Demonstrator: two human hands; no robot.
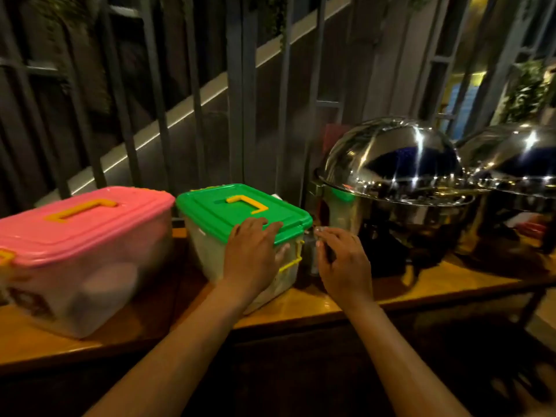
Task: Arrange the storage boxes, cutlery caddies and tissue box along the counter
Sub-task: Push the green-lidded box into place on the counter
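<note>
Both forearms reach over the wooden counter point(301, 305) to the green-lidded storage box point(240, 218). Spread left hand point(252, 254) presses its near corner, probably steadying it; right hand point(343, 263), beside that box, pinches something indistinct. Pink-lidded storage box point(81, 233) sits just left.

Buffet serving counter at an eatery, evening light.
Two domed steel chafing dishes point(394, 176) point(517, 164) on a long wooden counter point(331, 305); lidded plastic storage boxes point(240, 218) point(81, 233) alongside; dark metal railing point(237, 85) and foliage point(526, 91) behind.
</note>
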